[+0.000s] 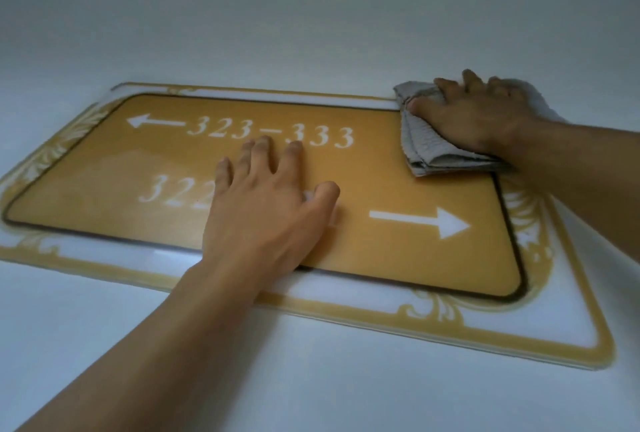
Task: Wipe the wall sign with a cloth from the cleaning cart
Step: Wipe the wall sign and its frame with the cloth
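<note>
Already the right hand (481, 113) pressed the folded cloth (426, 144) flat-fingered on the sign's (138, 189) upper right corner, its unwiped length stretching leftward past the flat, steadying left hand (263, 203).

Two bare forearms, left hand (263, 203), right hand (474, 113), no sleeves

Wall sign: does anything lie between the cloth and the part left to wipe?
Yes. The left hand rests flat on the middle of the wall sign, left of the cloth under the right hand.
</note>
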Action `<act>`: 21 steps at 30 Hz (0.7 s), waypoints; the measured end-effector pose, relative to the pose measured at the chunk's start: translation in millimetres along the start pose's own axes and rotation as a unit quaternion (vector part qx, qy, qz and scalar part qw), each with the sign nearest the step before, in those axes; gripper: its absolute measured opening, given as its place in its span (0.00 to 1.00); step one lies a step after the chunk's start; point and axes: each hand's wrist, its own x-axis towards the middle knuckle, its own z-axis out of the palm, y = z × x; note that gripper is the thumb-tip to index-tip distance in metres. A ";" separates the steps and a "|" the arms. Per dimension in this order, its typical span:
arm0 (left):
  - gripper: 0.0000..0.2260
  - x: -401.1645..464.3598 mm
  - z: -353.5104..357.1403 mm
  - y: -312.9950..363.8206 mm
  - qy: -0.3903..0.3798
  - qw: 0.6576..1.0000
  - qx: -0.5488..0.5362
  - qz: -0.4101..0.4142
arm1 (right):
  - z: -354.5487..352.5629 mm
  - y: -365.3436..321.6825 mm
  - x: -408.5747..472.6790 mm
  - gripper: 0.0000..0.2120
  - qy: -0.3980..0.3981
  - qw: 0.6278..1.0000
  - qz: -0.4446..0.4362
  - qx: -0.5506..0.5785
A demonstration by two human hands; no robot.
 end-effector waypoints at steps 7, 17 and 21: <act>0.29 -1.4 -0.2 8.7 0.004 1.000 -0.007 -0.001 | 0.9 3.7 6.5 0.49 0.010 1.000 0.006 0.002; 0.33 -0.7 2.7 4.9 0.021 1.000 -0.016 -0.011 | 4.4 -0.4 -1.0 0.50 0.027 0.999 0.020 -0.004; 0.34 0.1 2.0 2.8 0.022 1.000 -0.006 -0.010 | 6.5 -10.9 -11.6 0.48 0.016 0.999 0.026 0.012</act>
